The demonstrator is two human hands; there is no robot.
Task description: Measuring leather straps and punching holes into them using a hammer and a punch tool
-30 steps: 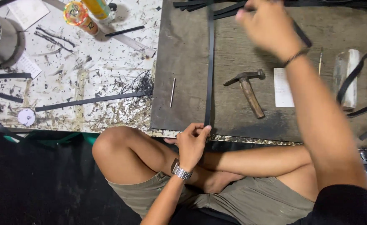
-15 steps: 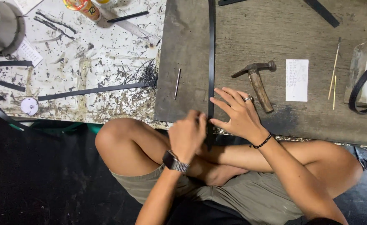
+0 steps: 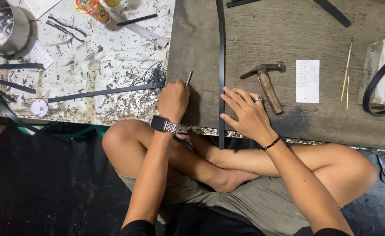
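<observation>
A long black strap (image 3: 221, 52) runs from the far edge of the grey work board (image 3: 288, 35) to its near edge and hangs over it. My right hand (image 3: 245, 114) lies flat on the board with its fingertips pressing the strap near the front edge. My left hand (image 3: 173, 99), with a wristwatch on the wrist, is closed around a thin metal rod (image 3: 189, 78) lying left of the strap. A hammer (image 3: 266, 82) with a wooden handle rests just right of my right hand.
A white paper slip (image 3: 308, 81), thin sticks (image 3: 346, 72) and a pale block (image 3: 378, 72) with a black strap loop lie to the right. The left, speckled surface holds black strips (image 3: 100, 92), a metal pot (image 3: 6, 28), cans (image 3: 92, 9) and a small white tape roll (image 3: 39, 108).
My right hand came down from the far end of the strap to press it near the front edge. My left hand left the strap's end and moved left onto the metal rod.
</observation>
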